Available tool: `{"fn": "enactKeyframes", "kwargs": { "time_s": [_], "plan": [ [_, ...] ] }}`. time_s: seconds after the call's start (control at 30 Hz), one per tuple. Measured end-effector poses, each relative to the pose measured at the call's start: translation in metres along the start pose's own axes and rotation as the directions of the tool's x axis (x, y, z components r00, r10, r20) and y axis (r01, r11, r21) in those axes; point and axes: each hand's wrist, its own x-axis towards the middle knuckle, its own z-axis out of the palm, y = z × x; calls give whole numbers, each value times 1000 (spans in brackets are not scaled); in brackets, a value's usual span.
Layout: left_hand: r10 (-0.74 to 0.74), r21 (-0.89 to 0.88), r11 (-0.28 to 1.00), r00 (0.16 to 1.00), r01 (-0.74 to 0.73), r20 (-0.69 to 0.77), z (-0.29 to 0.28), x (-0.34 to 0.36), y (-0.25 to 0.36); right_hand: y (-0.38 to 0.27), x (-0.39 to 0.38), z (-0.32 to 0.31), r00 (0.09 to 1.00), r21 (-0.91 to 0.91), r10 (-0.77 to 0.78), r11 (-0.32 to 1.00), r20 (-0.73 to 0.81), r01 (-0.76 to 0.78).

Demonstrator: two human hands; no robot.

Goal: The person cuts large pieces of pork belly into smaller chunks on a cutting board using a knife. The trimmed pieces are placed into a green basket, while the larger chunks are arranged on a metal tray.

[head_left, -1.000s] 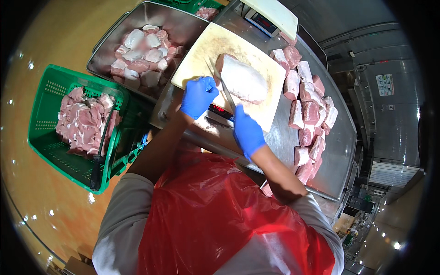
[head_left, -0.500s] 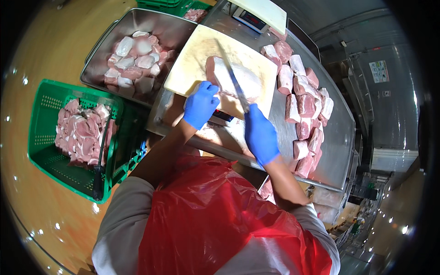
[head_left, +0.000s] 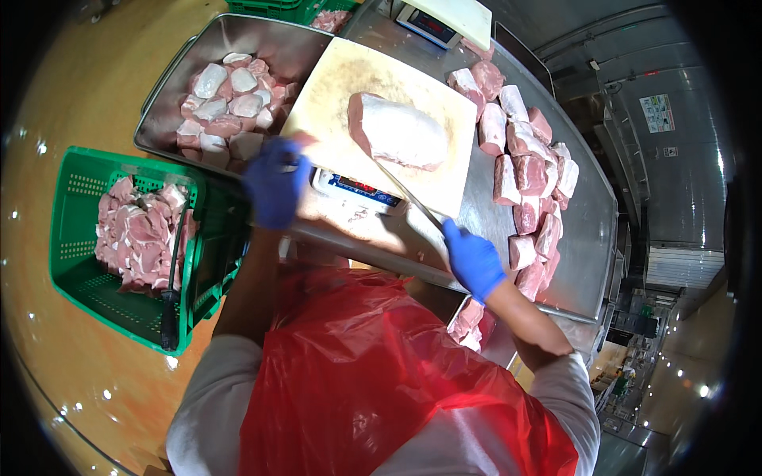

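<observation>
A large boneless pork loin [head_left: 401, 135], pale fat side up, lies on the cream cutting board [head_left: 333, 79]. My right hand [head_left: 476, 262], in a blue glove, is closed round the handle of a long knife. The knife's blade [head_left: 409, 196] slants up and left over the board's near edge, its tip by the loin's lower left side. My left hand [head_left: 276, 184], also blue-gloved, is smeared by motion between the board and the metal tub [head_left: 190, 59]. A pinkish blur shows beside its fingers, and I cannot make out whether they hold it.
Cut pork blocks [head_left: 532, 174] line the steel table [head_left: 583, 262] at right. More pieces fill the tub. A green crate [head_left: 67, 246] with trimmings and a black-handled rod [head_left: 169, 317] stands at left. One scale [head_left: 357, 190] sits below the board, another [head_left: 429, 25] at the back.
My left hand has moved left, away from the loin to beside the tub, uncovering the near scale. My right hand has drawn the knife down and right, off the loin's top.
</observation>
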Motion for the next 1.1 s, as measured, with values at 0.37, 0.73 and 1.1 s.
{"fn": "enactKeyframes", "kwargs": {
  "time_s": [0.37,0.73,1.1],
  "plan": [
    [-399,382,838,915,389,-58,-172,9,-73,-5,3,24,860,927,409,335,-305,169],
    [337,-308,921,881,-237,331,95,101,47,-21,140,3,787,851,422,-64,-450,521],
    [216,-439,883,974,-165,69,14,52,43,-15,86,14,832,785,308,577,-463,223]
  ]
}}
